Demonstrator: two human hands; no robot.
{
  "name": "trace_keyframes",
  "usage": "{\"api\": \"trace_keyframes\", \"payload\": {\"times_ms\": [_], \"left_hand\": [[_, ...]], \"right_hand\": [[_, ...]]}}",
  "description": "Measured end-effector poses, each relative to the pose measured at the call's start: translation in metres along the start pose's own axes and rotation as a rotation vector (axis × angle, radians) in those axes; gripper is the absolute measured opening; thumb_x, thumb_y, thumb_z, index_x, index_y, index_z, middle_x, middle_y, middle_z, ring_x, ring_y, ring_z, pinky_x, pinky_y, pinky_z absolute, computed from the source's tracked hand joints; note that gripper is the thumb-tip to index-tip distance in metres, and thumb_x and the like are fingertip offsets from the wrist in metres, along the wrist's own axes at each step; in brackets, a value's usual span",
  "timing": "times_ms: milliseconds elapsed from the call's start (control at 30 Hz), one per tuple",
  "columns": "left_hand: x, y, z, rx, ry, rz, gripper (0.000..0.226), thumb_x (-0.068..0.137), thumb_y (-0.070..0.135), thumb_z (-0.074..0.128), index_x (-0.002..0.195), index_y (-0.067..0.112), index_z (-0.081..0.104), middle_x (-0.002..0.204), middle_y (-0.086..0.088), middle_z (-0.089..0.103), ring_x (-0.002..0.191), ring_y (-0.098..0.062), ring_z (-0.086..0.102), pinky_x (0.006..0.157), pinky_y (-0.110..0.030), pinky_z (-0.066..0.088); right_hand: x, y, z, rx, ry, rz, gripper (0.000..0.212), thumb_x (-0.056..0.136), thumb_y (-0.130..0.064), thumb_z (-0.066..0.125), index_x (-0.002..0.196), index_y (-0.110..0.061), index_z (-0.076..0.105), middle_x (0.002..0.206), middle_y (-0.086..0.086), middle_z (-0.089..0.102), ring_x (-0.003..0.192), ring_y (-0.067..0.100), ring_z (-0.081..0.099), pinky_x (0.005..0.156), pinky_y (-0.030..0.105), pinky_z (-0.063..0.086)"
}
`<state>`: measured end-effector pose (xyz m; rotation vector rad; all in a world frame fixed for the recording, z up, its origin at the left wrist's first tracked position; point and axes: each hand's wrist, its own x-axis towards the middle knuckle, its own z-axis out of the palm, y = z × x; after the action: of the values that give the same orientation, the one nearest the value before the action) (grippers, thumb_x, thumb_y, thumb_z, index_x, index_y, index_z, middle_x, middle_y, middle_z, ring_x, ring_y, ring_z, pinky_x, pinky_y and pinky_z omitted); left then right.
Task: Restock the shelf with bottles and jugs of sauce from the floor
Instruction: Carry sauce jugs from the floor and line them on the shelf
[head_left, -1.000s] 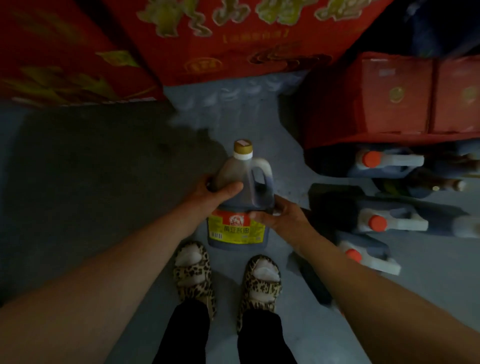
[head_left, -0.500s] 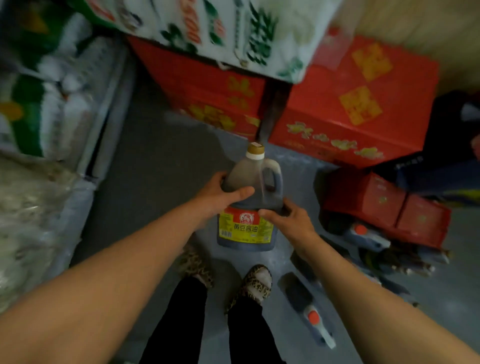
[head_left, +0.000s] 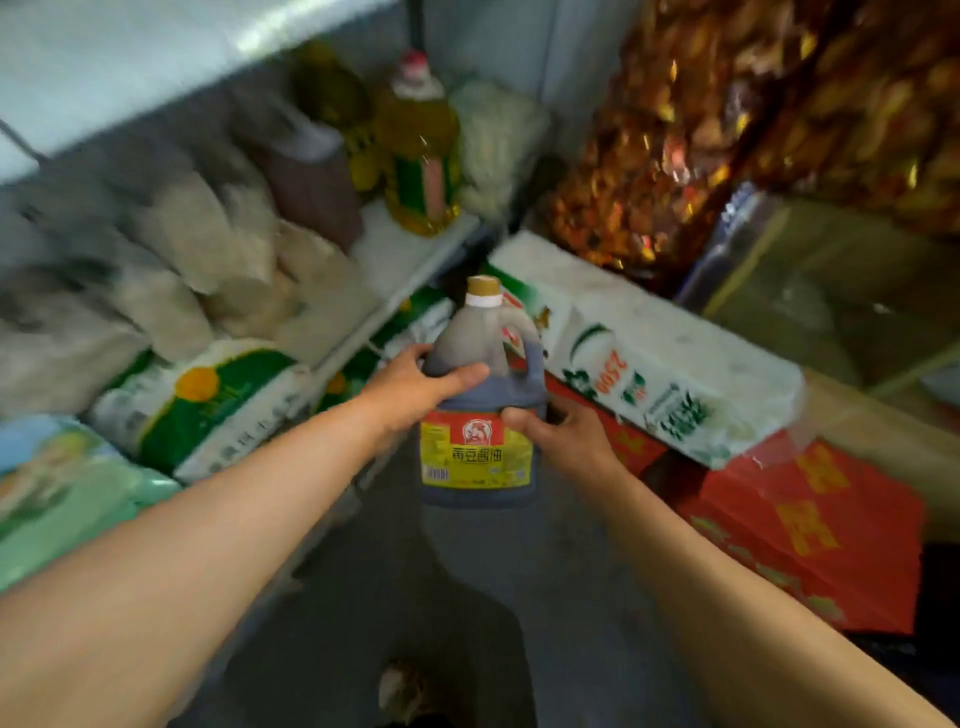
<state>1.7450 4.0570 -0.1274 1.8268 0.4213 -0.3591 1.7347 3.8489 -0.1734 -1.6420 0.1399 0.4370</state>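
Note:
I hold a dark soy sauce jug (head_left: 480, 415) upright in mid-air at the centre of the view; it has a gold cap, a moulded handle and a yellow and red label. My left hand (head_left: 415, 387) grips its shoulder from the left, thumb across the front. From the right, my right hand (head_left: 563, 434) grips the body just below the handle. A white shelf (head_left: 410, 249) stands beyond the jug to the upper left, carrying a yellow oil bottle (head_left: 421, 150) and pale bags.
Rice sacks (head_left: 208, 400) with green and orange print fill the lower shelf at left. White cartons (head_left: 654, 353) lie on red boxes (head_left: 800, 525) at right, shiny red-gold packets (head_left: 727, 119) above them. Grey floor (head_left: 467, 597) runs between the two sides.
The jug has come up from the floor with both hands still gripping it. My view has swung up from the floor and the jugs lying there to the shelf at left.

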Motion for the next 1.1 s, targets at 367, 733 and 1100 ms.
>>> {"api": "trace_keyframes", "payload": {"times_ms": [367, 733, 1100], "left_hand": [[-0.056, 0.193, -0.212, 0.009, 0.35, 0.335, 0.082, 0.066, 0.048, 0.087, 0.135, 0.023, 0.049, 0.12, 0.006, 0.063, 0.101, -0.015, 0.065, 0.082, -0.033, 0.057], [-0.063, 0.25, -0.347, -0.092, 0.792, 0.375, 0.072, 0.066, 0.039, 0.09, 0.129, 0.024, 0.057, 0.117, 0.002, 0.07, 0.099, -0.017, 0.069, 0.088, -0.04, 0.058], [-0.029, 0.242, -0.394, -0.177, 1.052, 0.296, 0.08, 0.076, 0.021, 0.085, 0.145, 0.023, 0.044, 0.13, 0.0, 0.063, 0.109, -0.019, 0.064, 0.094, -0.041, 0.055]], "right_hand": [[0.038, -0.289, 0.115, 0.0, -0.21, -0.473, 0.043, 0.066, -0.036, 0.083, 0.102, -0.014, 0.075, 0.092, 0.005, 0.08, 0.082, 0.019, 0.077, 0.068, 0.028, 0.06], [0.138, -0.421, 0.253, 0.03, -0.631, -0.631, 0.045, 0.068, -0.028, 0.083, 0.108, -0.011, 0.074, 0.101, 0.007, 0.079, 0.094, 0.02, 0.075, 0.082, 0.033, 0.059], [0.22, -0.442, 0.344, -0.06, -0.877, -0.655, 0.064, 0.063, -0.03, 0.088, 0.121, -0.008, 0.07, 0.11, 0.002, 0.077, 0.103, 0.018, 0.073, 0.088, 0.034, 0.06]]}}
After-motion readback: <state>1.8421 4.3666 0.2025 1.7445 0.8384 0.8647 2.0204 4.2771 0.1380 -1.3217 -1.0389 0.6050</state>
